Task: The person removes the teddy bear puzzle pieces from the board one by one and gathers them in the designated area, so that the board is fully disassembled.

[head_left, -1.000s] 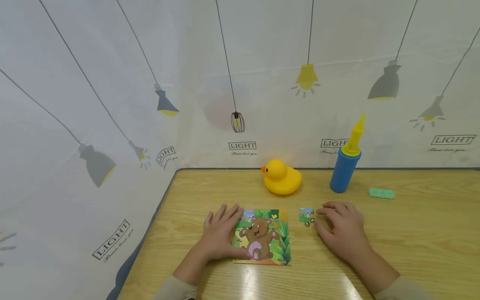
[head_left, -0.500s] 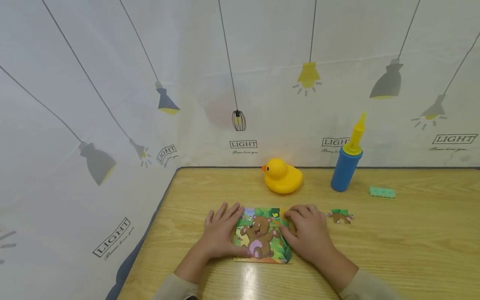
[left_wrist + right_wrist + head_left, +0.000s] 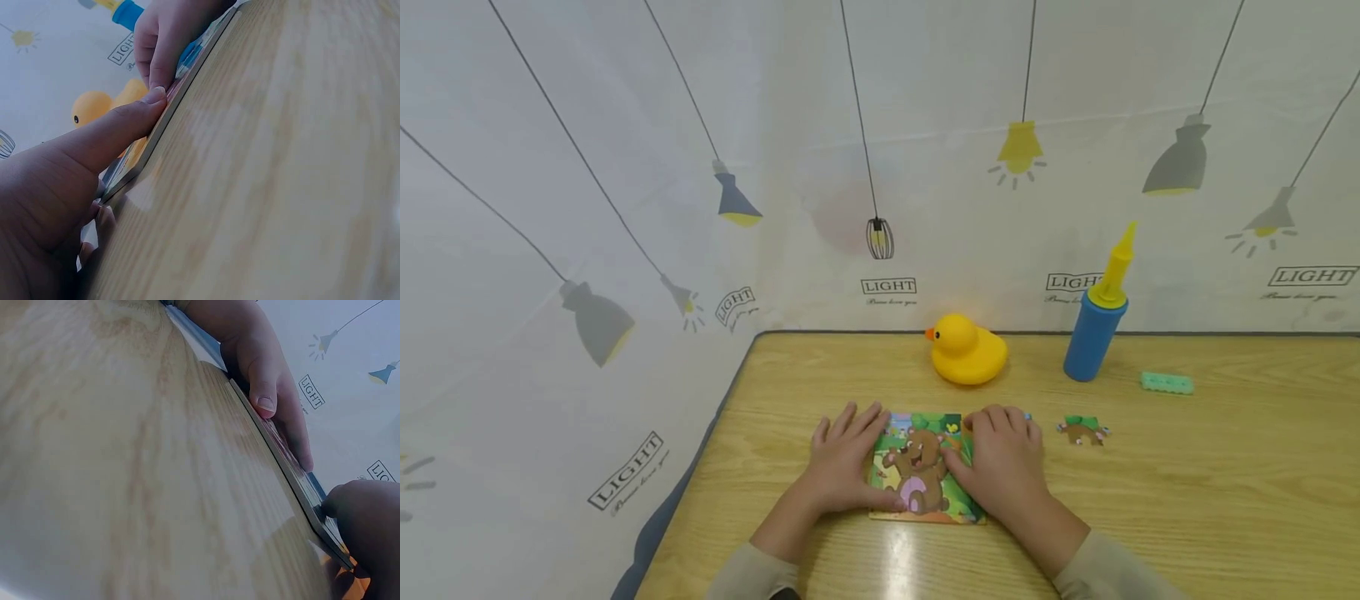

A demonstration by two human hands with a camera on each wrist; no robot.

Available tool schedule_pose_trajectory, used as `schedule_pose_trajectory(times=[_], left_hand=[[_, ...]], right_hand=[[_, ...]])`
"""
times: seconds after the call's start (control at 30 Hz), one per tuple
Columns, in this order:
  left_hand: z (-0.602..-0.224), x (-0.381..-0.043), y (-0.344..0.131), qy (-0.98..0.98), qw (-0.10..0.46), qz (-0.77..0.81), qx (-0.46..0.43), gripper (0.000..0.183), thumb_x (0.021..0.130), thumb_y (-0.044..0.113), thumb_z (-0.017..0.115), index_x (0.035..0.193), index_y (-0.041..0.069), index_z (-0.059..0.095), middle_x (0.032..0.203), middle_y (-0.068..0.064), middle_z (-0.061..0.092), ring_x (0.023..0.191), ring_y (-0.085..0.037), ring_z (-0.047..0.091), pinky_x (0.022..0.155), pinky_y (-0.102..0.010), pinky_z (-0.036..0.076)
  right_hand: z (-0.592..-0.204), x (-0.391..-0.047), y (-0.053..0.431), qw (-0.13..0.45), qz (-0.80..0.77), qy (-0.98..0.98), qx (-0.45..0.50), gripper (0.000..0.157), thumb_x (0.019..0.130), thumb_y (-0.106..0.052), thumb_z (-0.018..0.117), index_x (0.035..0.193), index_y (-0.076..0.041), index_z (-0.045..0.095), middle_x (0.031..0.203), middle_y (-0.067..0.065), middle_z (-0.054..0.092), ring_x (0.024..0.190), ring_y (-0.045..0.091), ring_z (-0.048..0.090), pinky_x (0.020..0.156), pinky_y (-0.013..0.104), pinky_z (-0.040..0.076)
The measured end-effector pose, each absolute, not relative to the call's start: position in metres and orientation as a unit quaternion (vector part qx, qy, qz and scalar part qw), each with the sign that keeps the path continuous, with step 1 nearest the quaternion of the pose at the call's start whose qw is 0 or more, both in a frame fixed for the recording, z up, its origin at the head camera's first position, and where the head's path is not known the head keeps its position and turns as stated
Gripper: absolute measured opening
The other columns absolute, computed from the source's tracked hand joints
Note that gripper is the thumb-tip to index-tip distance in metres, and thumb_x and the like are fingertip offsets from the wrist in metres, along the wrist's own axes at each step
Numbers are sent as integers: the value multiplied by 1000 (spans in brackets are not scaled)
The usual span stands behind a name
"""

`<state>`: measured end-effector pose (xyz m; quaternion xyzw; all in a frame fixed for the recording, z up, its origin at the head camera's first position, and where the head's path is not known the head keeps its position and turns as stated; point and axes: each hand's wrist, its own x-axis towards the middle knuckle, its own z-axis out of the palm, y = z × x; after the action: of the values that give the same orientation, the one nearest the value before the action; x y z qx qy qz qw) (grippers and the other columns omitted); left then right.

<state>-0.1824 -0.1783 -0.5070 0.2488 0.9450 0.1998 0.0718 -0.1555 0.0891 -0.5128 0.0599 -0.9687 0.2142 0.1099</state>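
A square jigsaw puzzle (image 3: 913, 467) with a laughing brown bear lies on the wooden table. My left hand (image 3: 846, 471) rests at its left side, fingers spread along the edge and the thumb straight over the lower part of the picture. In the left wrist view that thumb (image 3: 122, 125) presses on the top face. On the opposite side, my right hand (image 3: 1003, 458) grips the puzzle's right edge with bent fingers, its thumb on top, covering the upper right corner. The right wrist view shows the right thumb (image 3: 365, 509) over the board's edge and a fingertip below.
A loose brown and green puzzle piece (image 3: 1082, 430) lies to the right of my right hand. A small blue bit of another piece (image 3: 1028, 416) peeks from behind that hand. Farther back are a yellow rubber duck (image 3: 968, 352), a blue and yellow pump (image 3: 1096, 333) and a mint-green block (image 3: 1167, 383).
My right hand has moved left from beside the loose pieces to the puzzle's right edge, then slightly farther over it, uncovering the brown and green piece. My left hand has stayed in place.
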Motion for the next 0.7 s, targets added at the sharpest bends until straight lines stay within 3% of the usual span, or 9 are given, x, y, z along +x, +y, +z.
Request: schedule_pose_trajectory(times=[0.23,0.7], left_hand=[[-506,-183,-179,944,74,201,249,131,67,81,85,170,19,33,177,-3,22,162,-42,9,121,-75,1],[-507,-183,-179,943,78,204,249,131,67,80,85,170,18,32,177,-4,22,162,-41,9,121,-75,0]], right_hand=[[-513,-155,88,106,214,-969,61,52,90,-50,81,117,-6,73,120,12,64,124,39,48,101,62,36],[-511,-154,85,79,186,-978,57,69,88,-65,76,121,-5,71,127,14,63,127,40,49,109,67,27]])
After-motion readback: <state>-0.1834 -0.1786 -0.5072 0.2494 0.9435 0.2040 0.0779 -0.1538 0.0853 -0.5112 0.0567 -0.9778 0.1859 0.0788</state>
